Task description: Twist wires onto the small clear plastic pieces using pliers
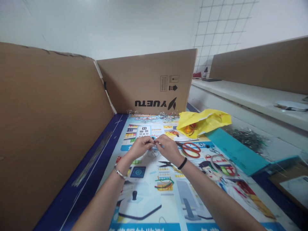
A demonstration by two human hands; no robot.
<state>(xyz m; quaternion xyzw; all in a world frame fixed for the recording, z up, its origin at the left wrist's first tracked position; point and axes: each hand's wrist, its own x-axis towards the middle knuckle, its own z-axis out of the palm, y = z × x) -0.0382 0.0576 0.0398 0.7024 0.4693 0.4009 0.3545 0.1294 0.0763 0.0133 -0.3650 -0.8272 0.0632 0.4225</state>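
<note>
My left hand (143,143) and my right hand (168,147) meet over the middle of the table, fingertips pinched close together. Between them is a thin wire, mostly hidden by the fingers; fine loops of wire (153,154) show just below. Right of my right hand lie scissors (191,150) with red handles. Under my right wrist is a pair of pliers (166,164), partly covered by the arm. Nearer to me, short green, red and yellow strands (165,183) lie on the printed sheet (141,195).
Cardboard panels (149,80) stand behind and at the left (53,128). At right are a yellow bag (207,120) with orange strands inside, a teal panel (240,154), a wire coil (223,165) and tangled wire (249,138). Straight wires (92,158) lie along the left edge.
</note>
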